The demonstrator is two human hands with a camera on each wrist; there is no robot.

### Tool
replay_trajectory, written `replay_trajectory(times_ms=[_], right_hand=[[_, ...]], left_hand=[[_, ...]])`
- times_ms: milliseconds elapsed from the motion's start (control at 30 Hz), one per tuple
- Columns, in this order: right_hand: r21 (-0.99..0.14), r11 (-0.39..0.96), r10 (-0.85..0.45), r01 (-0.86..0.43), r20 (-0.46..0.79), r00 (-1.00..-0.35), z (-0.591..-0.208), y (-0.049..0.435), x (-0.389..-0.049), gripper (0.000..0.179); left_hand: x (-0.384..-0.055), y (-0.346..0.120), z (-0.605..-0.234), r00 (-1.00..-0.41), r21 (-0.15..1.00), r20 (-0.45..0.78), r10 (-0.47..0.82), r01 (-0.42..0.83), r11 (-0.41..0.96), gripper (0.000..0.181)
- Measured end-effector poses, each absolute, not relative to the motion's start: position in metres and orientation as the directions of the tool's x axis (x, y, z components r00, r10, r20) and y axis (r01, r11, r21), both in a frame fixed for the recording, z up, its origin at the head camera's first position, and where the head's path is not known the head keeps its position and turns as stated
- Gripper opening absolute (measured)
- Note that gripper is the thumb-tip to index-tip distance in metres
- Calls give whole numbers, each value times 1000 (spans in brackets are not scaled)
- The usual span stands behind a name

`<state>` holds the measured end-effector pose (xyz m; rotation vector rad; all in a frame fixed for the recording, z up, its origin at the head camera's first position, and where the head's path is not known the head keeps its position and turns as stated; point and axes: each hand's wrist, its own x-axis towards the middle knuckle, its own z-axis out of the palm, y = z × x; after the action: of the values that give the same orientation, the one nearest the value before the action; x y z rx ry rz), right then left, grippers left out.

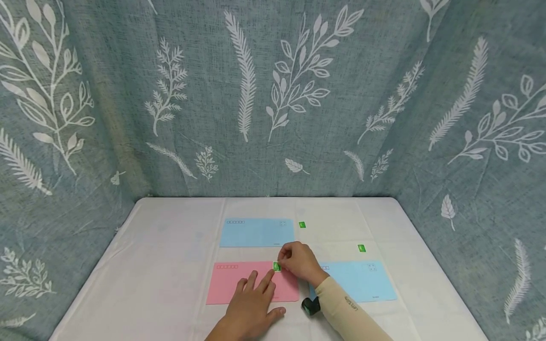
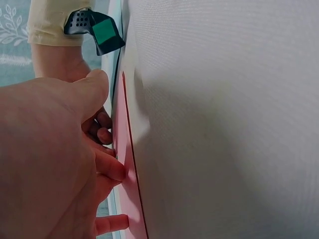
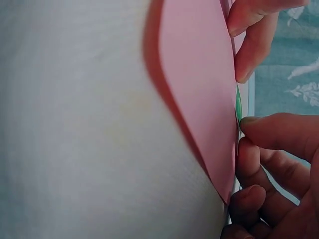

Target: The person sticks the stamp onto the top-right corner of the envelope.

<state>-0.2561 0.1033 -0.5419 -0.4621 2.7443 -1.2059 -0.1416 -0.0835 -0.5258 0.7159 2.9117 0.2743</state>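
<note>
- Small green rectangular paper stamp (image 1: 277, 266): at the upper right of the pink rectangular paper envelope (image 1: 223, 286); best kept square to its edge.
- Right hand (image 1: 302, 260) pinches the stamp.
- Left hand (image 1: 252, 303), fingers spread, rests on the envelope; should hold it flat.

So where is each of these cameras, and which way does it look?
Head: worn on the person's head, facing forward and down over the table to the curtain; left hand, right hand and right sleeve show.
Left wrist: worn there, looking low along the pink envelope; the left hand looms close, the right hand and sleeve beyond.
Right wrist: worn there, looking low across the same envelope; the right hand is near, some left fingers beyond.
Shared: both wrist views show the pink envelope and, in part, both hands.
</note>
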Motion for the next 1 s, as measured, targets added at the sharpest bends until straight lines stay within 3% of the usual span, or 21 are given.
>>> replay_trajectory(times_ms=[567,1000], right_hand=[[-672,667,-412,-321,25,-911,-539,107,-255,19],[-663,685,-399,-303,6,-917,-537,105,-253,17]], left_hand=[[-142,-84,-524,-873,201,-98,477,452,869,73],[-142,-85,-526,-873,250,-79,482,451,857,74]])
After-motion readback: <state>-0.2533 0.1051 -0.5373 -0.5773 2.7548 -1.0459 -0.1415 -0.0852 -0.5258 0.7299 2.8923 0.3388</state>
